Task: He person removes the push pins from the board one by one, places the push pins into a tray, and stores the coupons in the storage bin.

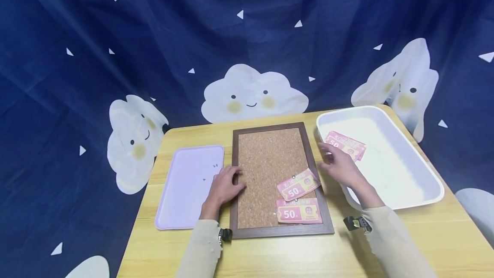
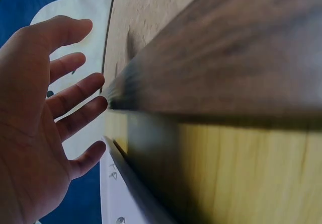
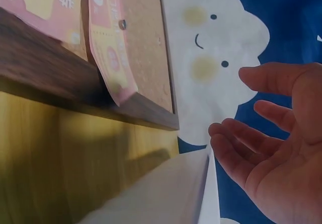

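A framed cork board (image 1: 266,162) lies on the table. Two pink-and-yellow paper coupons are on its lower right: the upper coupon (image 1: 299,185) sits tilted across the frame's right side, the lower coupon (image 1: 299,211) nearly level. A small pin (image 1: 293,177) shows at the top of the upper one. My left hand (image 1: 224,184) is at the board's left edge, fingers loosely bent, holding nothing; the left wrist view shows its palm bare. Between board and white bin, my right hand (image 1: 341,167) hovers near the bin's left rim, empty, fingers spread in the right wrist view.
The white bin (image 1: 405,175) stands at the right, with more pink coupons (image 1: 349,144) inside at its left. Left of the board lies a lilac tray (image 1: 181,183) with a few small pins. Another pin (image 1: 270,139) is near the board's top. A blue curtain (image 1: 270,33) hangs behind.
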Demonstrator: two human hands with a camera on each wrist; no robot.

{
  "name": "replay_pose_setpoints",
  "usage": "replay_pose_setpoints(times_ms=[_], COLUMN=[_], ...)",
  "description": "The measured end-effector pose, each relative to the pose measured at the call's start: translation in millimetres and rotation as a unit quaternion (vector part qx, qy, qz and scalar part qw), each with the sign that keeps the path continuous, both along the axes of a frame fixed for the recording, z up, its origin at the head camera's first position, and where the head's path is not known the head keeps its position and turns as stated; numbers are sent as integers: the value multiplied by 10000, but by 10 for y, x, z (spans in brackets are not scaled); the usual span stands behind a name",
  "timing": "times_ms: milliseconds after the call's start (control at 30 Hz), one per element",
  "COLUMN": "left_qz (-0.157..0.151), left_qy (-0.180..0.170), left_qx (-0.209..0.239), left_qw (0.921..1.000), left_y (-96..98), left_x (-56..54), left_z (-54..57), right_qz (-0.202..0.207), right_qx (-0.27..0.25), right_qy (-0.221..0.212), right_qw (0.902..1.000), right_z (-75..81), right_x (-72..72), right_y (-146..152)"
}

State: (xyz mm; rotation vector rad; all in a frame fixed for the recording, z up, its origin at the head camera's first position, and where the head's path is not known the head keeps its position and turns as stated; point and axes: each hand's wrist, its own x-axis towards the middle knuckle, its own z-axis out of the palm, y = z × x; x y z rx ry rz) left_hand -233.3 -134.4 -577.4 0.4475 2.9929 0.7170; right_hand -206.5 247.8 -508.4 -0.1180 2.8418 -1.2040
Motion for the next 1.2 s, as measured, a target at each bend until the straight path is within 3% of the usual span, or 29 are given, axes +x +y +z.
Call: replay_pose_setpoints(times_ms=[400, 667, 867, 1200], left_qz=[-108, -263, -378, -484], left_qy=[19, -30, 16, 89], left_qx=[-16, -30, -1, -87], left_qw=[9999, 9996, 9993, 9987], left_y=[150, 242, 320, 382], left_x=[8, 11, 31, 40], left_z=[-27, -18, -16, -19], right_qz=[-12, 90, 221, 183], right_qx=[-155, -38, -1, 299], right_qy=[-205, -111, 225, 284], right_qw=[9997, 9999, 9995, 9990], right_z=[-172, -311, -377, -454], right_x=[50, 74, 95, 116], right_y=[-138, -254, -299, -333])
